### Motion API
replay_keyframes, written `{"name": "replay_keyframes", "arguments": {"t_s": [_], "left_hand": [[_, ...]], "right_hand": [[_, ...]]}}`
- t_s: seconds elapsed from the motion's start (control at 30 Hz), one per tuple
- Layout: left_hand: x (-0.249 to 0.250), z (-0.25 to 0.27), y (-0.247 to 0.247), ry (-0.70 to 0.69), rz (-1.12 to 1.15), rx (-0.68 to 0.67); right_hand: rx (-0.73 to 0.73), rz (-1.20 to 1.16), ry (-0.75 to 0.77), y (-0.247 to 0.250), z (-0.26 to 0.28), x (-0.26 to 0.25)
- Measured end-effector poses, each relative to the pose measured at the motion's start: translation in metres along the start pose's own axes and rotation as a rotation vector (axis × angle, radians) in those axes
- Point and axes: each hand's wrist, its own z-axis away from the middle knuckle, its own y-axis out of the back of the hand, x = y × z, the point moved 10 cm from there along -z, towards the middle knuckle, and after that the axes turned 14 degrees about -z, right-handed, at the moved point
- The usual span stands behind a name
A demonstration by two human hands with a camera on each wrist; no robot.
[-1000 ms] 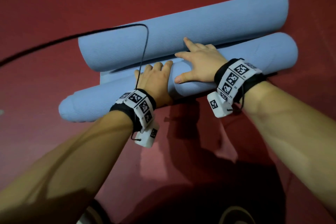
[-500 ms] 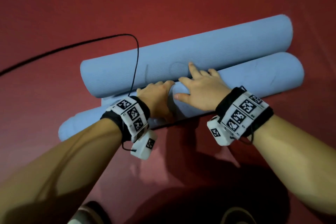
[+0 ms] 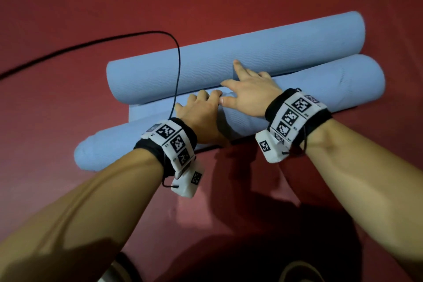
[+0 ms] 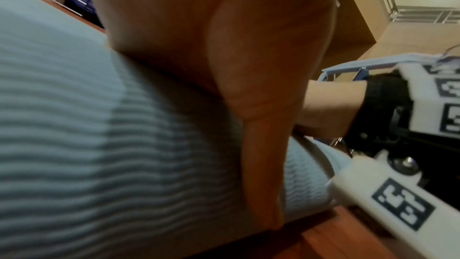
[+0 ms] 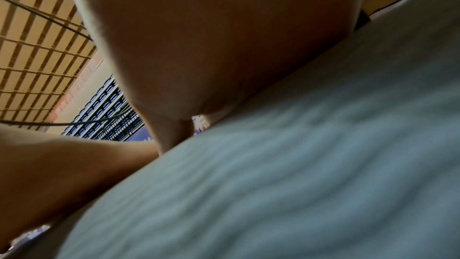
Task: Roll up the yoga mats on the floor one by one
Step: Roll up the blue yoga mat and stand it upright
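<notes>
Your fingers (image 3: 237,68) on the right hand (image 3: 249,96) are lying pretty much straight and spread, pressing down on the near roll (image 3: 332,84), with the index finger reaching up onto the far roll (image 3: 229,64). So that hand is flat and pushing, not grabbing anything. Your left hand (image 3: 201,114) is sitting right beside it on the same near roll, palm down, knuckles bent a bit over the top of the curve. Its fingertips are dipping out of sight over the roll, so I can't tell if they're hooking the edge or just resting there. The two hands are touching at thumb and index.

Both light blue yoga mats are lying on the red floor (image 3: 68,7), side by side and running slightly diagonal. The far one is fully rolled and tidy. The near one is rolled too, and its left end (image 3: 91,155) is sticking out past the far roll. A flat strip of mat (image 3: 148,110) is showing between the two rolls at the left.

From the left wrist view, your palm (image 4: 224,66) is pressing on the ribbed mat surface (image 4: 74,145). The right wrist view is showing the same thing, just blurrier.

A black cable (image 3: 176,71) is looping across the far roll down to your left wristband (image 3: 171,142).
</notes>
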Motion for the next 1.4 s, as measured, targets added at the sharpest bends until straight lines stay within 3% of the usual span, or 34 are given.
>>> {"name": "replay_keyframes", "arguments": {"t_s": [0.1,0.23,0.47,0.73,1.07,1.27,1.4], "left_hand": [[-0.003,-0.004,0.003,0.012,0.018,0.026],[-0.007,-0.01,0.008,0.014,0.047,0.022],[-0.012,-0.02,0.01,0.011,0.076,-0.025],[-0.015,-0.019,0.021,0.013,0.072,0.048],[-0.008,-0.007,0.011,0.036,-0.101,0.281],[-0.019,-0.026,0.02,0.024,-0.075,0.171],[-0.023,-0.035,0.026,0.014,-0.049,0.086]], "right_hand": [[0.025,-0.055,0.015,0.005,-0.002,-0.002],[0.189,-0.152,0.042,0.022,0.002,-0.002],[0.285,0.036,-0.087,0.015,0.008,0.003],[0.076,0.008,-0.014,0.011,-0.007,0.007],[0.033,-0.021,-0.015,0.02,-0.025,0.006],[0.323,0.027,-0.058,0.036,-0.003,0.007],[0.374,0.03,0.001,0.023,0.006,0.011]]}}
